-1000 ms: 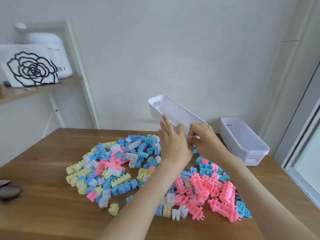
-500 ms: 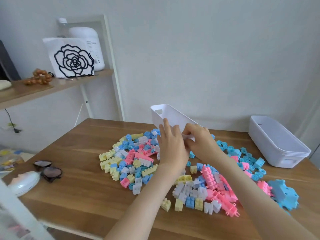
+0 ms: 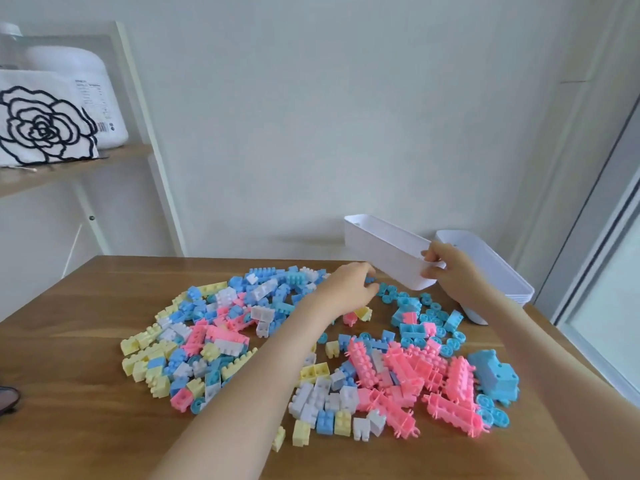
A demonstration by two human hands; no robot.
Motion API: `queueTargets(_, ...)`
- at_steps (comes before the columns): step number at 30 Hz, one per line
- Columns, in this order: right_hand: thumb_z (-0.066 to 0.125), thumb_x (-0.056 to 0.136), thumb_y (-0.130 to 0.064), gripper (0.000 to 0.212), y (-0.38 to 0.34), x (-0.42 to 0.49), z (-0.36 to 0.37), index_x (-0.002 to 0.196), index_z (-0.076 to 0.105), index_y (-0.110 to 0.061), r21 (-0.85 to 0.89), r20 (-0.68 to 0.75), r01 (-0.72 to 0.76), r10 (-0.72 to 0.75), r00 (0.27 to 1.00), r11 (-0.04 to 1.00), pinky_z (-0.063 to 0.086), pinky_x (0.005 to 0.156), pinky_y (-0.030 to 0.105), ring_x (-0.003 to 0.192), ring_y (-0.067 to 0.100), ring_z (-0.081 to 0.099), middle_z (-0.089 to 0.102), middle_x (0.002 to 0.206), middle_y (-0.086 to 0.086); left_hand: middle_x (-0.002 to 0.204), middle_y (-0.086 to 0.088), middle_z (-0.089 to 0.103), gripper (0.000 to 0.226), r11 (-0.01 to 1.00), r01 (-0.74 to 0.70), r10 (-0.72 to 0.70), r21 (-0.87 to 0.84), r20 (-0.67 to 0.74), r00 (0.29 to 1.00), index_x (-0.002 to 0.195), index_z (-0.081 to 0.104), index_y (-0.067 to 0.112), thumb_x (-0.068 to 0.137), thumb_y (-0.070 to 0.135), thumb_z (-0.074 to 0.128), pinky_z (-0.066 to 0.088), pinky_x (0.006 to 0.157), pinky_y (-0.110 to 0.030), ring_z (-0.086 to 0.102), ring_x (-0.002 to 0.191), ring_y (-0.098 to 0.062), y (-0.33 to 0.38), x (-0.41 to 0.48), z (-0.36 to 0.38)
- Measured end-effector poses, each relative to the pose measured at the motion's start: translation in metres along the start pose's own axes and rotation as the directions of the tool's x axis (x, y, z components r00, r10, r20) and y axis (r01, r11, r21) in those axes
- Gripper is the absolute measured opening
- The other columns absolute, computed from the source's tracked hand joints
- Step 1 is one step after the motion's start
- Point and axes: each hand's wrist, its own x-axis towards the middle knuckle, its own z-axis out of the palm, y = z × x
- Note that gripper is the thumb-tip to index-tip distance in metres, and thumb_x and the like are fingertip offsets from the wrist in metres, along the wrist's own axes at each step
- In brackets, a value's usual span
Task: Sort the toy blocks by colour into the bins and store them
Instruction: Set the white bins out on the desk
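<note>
A pile of pink, blue, yellow and white toy blocks (image 3: 311, 344) covers the middle of the wooden table (image 3: 86, 393). My right hand (image 3: 450, 270) grips the near end of an empty white bin (image 3: 381, 244), holding it tilted above the far side of the pile. My left hand (image 3: 348, 289) is down at the pile's far edge. Its curled fingertips pinch a small blue block (image 3: 370, 280), just below the bin. Blue wheels (image 3: 433, 317) lie to the right of that hand.
A stack of white bins (image 3: 502, 271) stands at the back right against the wall. A large blue toy piece (image 3: 495, 375) sits at the pile's right edge. Sunglasses (image 3: 7, 398) lie at the table's left edge. A shelf (image 3: 69, 171) with a rose-patterned bag stands at left.
My left hand has let go of the bin and dropped to the blocks. My right hand alone now holds the bin, further right. The view has swung back to the right.
</note>
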Motion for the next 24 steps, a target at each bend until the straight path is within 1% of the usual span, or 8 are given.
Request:
queueTargets(3,0.057,0.085,0.005,0.018,0.012,0.008,0.0,0.075,0.046,-0.007,-0.031,-0.011,-0.004,0.003,1.0,1.0,0.031,0.074,0.025,0.112,0.019,0.051,0.058,0.108,0.007,0.131,-0.005,0.055,0.037,0.999,-0.008,0.007,0.05,0.022,1.0,0.132,0.05,0.016,0.097,0.026,0.046,0.047,0.087,-0.031,0.055,0.112,-0.022,0.001,0.031,0.009)
queueTargets(6,0.053,0.087,0.005,0.025,0.02,0.014,0.004,0.073,0.042,-0.012,-0.107,0.018,0.021,-0.019,1.0,0.994,0.032,0.07,0.019,0.105,0.012,0.047,0.056,0.117,0.012,0.127,-0.008,0.056,0.034,0.994,0.035,-0.041,0.106,0.05,0.998,0.129,0.049,0.013,0.097,0.024,0.046,0.047,0.084,-0.032,0.056,0.107,-0.023,-0.001,0.057,0.019)
queueTargets(10,0.044,0.088,0.009,0.018,0.038,0.024,0.006,0.082,0.046,-0.008,-0.198,0.054,0.058,-0.048,0.997,0.979,0.035,0.087,0.022,0.114,0.028,0.045,0.054,0.114,0.019,0.12,-0.008,0.057,0.033,0.974,0.081,-0.103,0.21,0.093,0.99,0.127,0.049,0.013,0.097,0.027,0.047,0.048,0.079,-0.032,0.057,0.101,-0.022,-0.008,0.086,0.036)
queueTargets(14,0.039,0.086,0.012,0.037,0.048,0.032,0.006,0.082,0.039,-0.025,-0.275,0.129,0.125,-0.092,0.987,0.953,0.039,0.074,0.025,0.086,0.021,0.045,0.042,0.095,-0.001,0.127,-0.008,0.056,0.04,0.948,0.06,-0.107,0.312,0.134,0.985,0.132,0.048,0.013,0.098,0.033,0.045,0.05,0.088,-0.036,0.057,0.11,-0.025,-0.015,0.1,0.049)
queueTargets(17,0.041,0.086,0.013,0.037,0.051,0.042,0.009,0.109,0.05,-0.015,-0.364,0.163,0.173,-0.12,0.979,0.915,0.035,0.082,0.017,0.097,0.015,0.04,0.043,0.108,-0.001,0.123,-0.007,0.059,0.037,0.945,0.041,-0.089,0.324,0.134,0.987,0.129,0.051,0.014,0.098,0.034,0.045,0.051,0.087,-0.036,0.059,0.105,-0.023,-0.019,0.105,0.058)
queueTargets(19,0.041,0.088,0.01,0.039,0.054,0.047,0.012,0.119,0.051,-0.011,-0.411,0.208,0.207,-0.129,0.97,0.888,0.033,0.089,0.019,0.107,0.017,0.037,0.045,0.114,0.003,0.12,-0.007,0.061,0.035,0.946,0.033,-0.077,0.322,0.124,0.989,0.127,0.053,0.013,0.098,0.031,0.046,0.052,0.085,-0.035,0.06,0.101,-0.023,-0.022,0.107,0.06)
queueTargets(21,0.042,0.088,0.006,0.036,0.058,0.051,0.015,0.119,0.053,-0.008,-0.452,0.242,0.223,-0.122,0.963,0.864,0.034,0.092,0.024,0.109,0.02,0.036,0.045,0.113,0.005,0.119,-0.008,0.061,0.032,0.943,0.022,-0.072,0.333,0.139,0.988,0.125,0.056,0.012,0.099,0.027,0.045,0.052,0.085,-0.036,0.06,0.101,-0.023,-0.024,0.107,0.057)
queueTargets(24,0.043,0.092,-0.003,0.028,0.06,0.054,0.022,0.115,0.057,-0.008,-0.478,0.248,0.201,-0.088,0.965,0.855,0.039,0.091,0.028,0.109,0.019,0.038,0.044,0.11,0.004,0.126,-0.01,0.056,0.034,0.95,0.005,-0.052,0.311,0.141,0.989,0.13,0.052,0.014,0.098,0.009,0.041,0.05,0.084,-0.034,0.057,0.107,-0.026,-0.028,0.101,0.05)
